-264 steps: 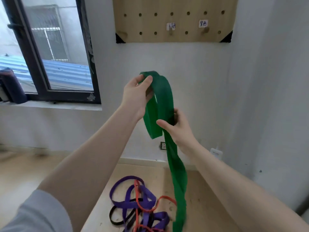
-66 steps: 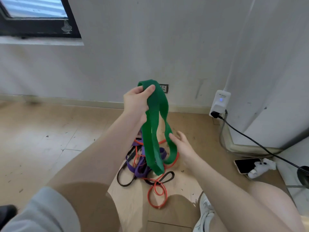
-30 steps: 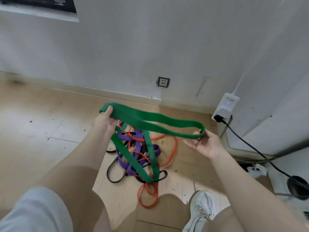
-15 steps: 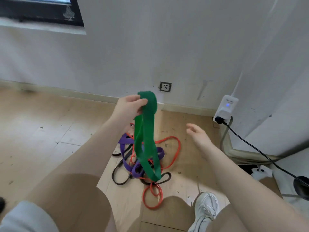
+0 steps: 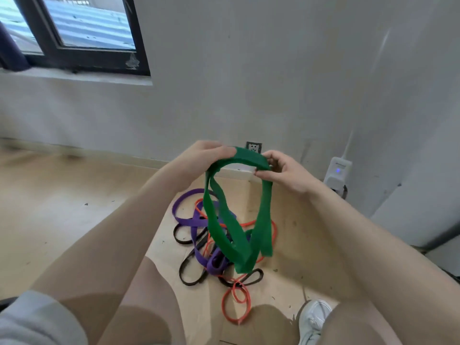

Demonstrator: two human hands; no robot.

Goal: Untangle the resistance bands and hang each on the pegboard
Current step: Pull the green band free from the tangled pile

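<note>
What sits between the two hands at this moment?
In the head view, the top arc of the green band spans from the left hand to the right hand; both pinch it.

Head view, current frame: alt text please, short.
Both hands, left hand and right hand, grip the top of a green band that hangs in loops above a tangle of purple band, orange band and black band on the wooden floor.

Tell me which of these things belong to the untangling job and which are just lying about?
Job:
- wide green elastic band, held by left hand and right hand
- purple band
- thin orange band
- black band

Lying about:
- white plug-in adapter
- wall socket
- white shoe
</note>
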